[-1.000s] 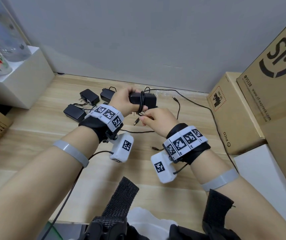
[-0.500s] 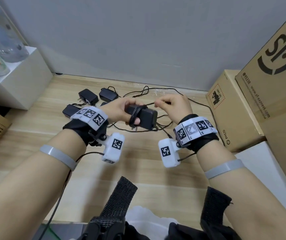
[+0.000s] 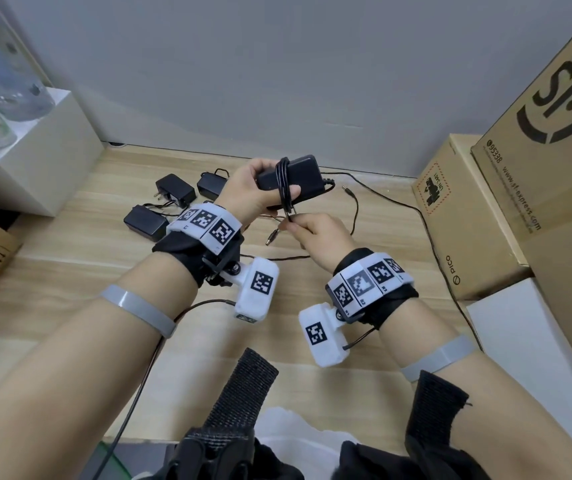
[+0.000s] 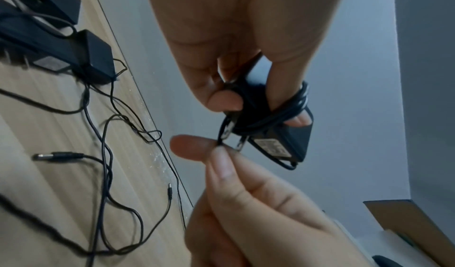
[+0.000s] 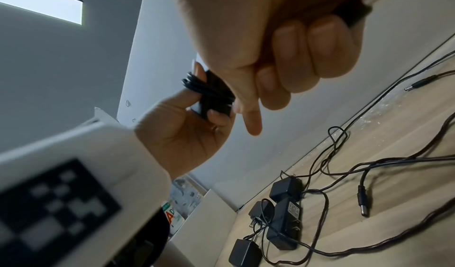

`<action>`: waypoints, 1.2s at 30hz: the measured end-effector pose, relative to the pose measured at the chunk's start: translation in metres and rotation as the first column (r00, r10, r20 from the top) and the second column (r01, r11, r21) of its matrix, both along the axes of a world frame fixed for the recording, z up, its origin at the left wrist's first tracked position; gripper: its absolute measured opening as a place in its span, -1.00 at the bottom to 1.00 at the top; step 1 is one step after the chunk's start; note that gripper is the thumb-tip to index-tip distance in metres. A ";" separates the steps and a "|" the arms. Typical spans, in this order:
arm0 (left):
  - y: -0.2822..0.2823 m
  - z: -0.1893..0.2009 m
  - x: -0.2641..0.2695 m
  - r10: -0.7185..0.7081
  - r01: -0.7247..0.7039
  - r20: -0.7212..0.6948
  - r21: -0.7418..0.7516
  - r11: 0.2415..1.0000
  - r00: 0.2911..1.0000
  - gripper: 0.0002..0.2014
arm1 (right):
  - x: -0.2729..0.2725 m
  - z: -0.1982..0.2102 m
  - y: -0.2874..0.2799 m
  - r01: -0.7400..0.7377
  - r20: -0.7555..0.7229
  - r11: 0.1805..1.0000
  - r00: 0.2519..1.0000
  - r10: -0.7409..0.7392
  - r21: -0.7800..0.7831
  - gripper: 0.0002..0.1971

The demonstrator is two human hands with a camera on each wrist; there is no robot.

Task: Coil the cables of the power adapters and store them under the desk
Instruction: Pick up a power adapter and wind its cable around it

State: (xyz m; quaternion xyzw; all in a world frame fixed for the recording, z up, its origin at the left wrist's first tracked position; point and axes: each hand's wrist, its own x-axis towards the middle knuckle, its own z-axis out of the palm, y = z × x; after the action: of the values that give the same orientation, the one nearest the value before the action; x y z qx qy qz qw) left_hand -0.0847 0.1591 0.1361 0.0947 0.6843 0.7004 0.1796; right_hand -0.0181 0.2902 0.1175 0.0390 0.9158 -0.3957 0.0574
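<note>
A black power adapter (image 3: 303, 173) is held up above the wooden floor in my left hand (image 3: 274, 183), thumb on its near face. Its thin black cable (image 3: 282, 181) is wrapped several turns around the body. Just below the adapter, my right hand (image 3: 291, 221) pinches the cable between thumb and forefinger. The left wrist view shows the adapter (image 4: 278, 135) with its plug prongs and the right fingertips (image 4: 216, 154) on the cable. In the right wrist view the wrapped adapter (image 5: 214, 96) sits in the left hand (image 5: 187, 135), partly behind my right hand (image 5: 295, 57).
Three more black adapters (image 3: 175, 190) (image 3: 146, 221) (image 3: 210, 185) lie on the floor to the left, with loose cables and barrel plugs (image 3: 348, 192) (image 3: 272, 237) trailing. Cardboard boxes (image 3: 464, 216) (image 3: 554, 168) stand on the right, a white box (image 3: 35, 168) on the left, the wall behind.
My right hand has brought the cable from above and right of the adapter down to below it, around the body. The left hand has lifted the adapter up and away.
</note>
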 end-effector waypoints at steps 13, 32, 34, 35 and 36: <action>-0.007 -0.011 0.000 0.099 -0.104 -0.057 -0.102 0.989 0.993 -0.65 | 0.000 0.021 0.002 0.068 -0.103 0.967 0.990 -0.096 -0.247 -0.81; -0.001 -0.011 0.012 0.012 -0.017 0.085 0.060 0.998 0.996 -0.81 | -0.010 0.034 0.004 0.182 -0.186 0.875 0.939 -0.291 -0.449 -0.77; 0.000 -0.013 0.013 0.024 -0.035 0.131 0.081 0.996 0.991 -0.80 | -0.011 0.035 0.005 0.204 -0.202 0.869 0.925 -0.322 -0.450 -0.77; 0.001 -0.013 0.013 0.030 -0.044 0.153 0.091 0.995 0.988 -0.80 | -0.012 0.036 0.005 0.214 -0.205 0.873 0.921 -0.330 -0.439 -0.79; 0.002 -0.014 0.013 0.034 -0.052 0.170 0.100 0.994 0.985 -0.80 | -0.013 0.037 0.006 0.224 -0.204 0.877 0.920 -0.334 -0.424 -0.81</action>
State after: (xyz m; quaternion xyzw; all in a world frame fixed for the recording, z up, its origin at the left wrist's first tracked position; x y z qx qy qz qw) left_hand -0.0713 0.1610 0.1218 0.0296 0.6310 0.7443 0.2166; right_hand -0.0307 0.2966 0.1545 0.1050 0.8012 -0.5767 -0.1202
